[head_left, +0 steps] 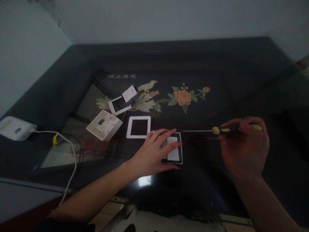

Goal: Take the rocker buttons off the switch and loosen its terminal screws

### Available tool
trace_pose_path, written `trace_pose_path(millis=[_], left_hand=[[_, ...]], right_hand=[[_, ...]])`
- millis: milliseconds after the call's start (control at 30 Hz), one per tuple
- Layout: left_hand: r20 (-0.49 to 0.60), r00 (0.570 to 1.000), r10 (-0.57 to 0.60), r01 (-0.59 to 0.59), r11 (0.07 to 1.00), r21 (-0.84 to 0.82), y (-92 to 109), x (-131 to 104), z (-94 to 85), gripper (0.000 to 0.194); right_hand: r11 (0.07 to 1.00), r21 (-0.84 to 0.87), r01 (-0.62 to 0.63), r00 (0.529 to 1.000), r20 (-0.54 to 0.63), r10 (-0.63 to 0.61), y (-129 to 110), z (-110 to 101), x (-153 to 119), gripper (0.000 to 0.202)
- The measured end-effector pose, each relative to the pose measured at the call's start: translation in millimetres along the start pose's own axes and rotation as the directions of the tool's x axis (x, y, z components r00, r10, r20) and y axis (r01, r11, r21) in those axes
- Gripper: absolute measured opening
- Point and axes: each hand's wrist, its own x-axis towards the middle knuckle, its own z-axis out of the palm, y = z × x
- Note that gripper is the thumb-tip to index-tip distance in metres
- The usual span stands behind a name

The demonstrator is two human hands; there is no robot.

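My left hand (156,153) is spread over a white wall socket unit with a dark inner frame (174,149), its fingers reaching across to the far and right edges. My right hand (245,145) is wrapped round the black and yellow handle of a screwdriver (225,130). The shaft points left, with its tip by the unit's upper right corner; whether it touches cannot be made out. Just left of the unit lies a white square frame (128,127). Farther left sits a white back box (104,125). Behind that box a socket module (130,94) rests partly on another white frame (116,112).
The glossy dark table (205,61) has a printed flower and bird picture under its surface. At the far left is a white device (18,128) with a white cable (73,151) running to the front edge. A yellow tag (55,139) hangs on the cable.
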Motion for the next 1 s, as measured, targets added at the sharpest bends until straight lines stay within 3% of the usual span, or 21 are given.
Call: trace_pose_path(millis=[133,367,700,767,900,1000], left_hand=[[-0.006,1.0,-0.001,0.001,1.0,-0.024,2.1,-0.6,-0.3,0.055],[-0.105,0.994,0.004,-0.013,0.996,-0.087,2.6,-2.1,-2.8,0.036],[-0.192,0.981,-0.014,-0.038,0.963,-0.268,1.8,-1.0,-12.9,0.042],[-0.249,0.965,-0.082,-0.004,0.945,-0.328,-2.7,1.7,-16.8,0.039],[-0.393,0.888,-0.239,0.126,0.948,-0.292,-24.9,12.2,-19.7,0.029],[-0.368,0.892,-0.262,0.167,0.948,-0.271,-42.6,21.9,-17.2,0.028]], right_hand=[[1.0,0.017,-0.005,0.998,-0.069,0.006,-2.3,2.3,-0.2,0.013],[1.0,0.019,-0.012,0.999,-0.051,0.013,-4.9,3.6,-0.6,0.013],[0.999,0.032,-0.029,0.999,-0.025,0.03,-3.5,1.6,-0.2,0.015],[0.999,0.037,-0.026,0.999,-0.022,0.027,-2.9,1.7,0.2,0.015],[0.998,0.048,-0.038,0.999,-0.031,0.04,-0.3,2.2,1.8,0.016],[0.997,0.049,-0.06,0.998,-0.03,0.061,0.7,2.4,2.1,0.019]])
